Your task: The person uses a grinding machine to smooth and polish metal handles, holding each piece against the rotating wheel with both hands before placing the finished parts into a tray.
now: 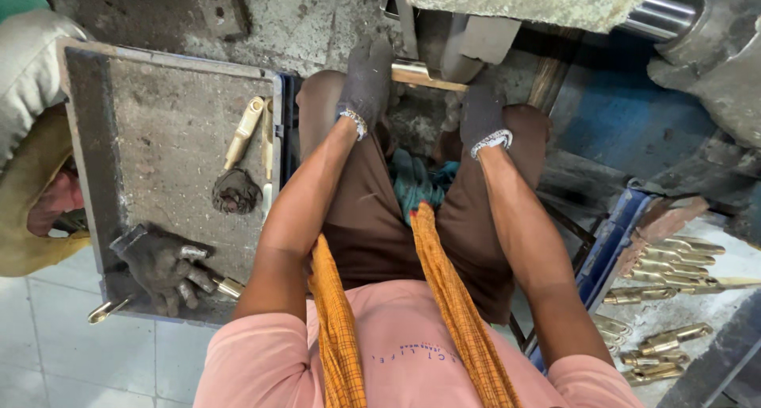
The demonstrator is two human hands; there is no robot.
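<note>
Seen from above, the person's gloved left hand [366,79] and gloved right hand [480,115] both reached forward, pinching a brass rod [424,75] whose long axis lay crosswise between them, nearer the left hand, its right end hidden beneath the grey machine [483,40], finger grip unclear.

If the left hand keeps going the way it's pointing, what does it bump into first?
The left hand points up the picture; first it would probably meet the brass piece lying just past its fingertips, under the grey machine part. Depth is hard to judge.
</note>
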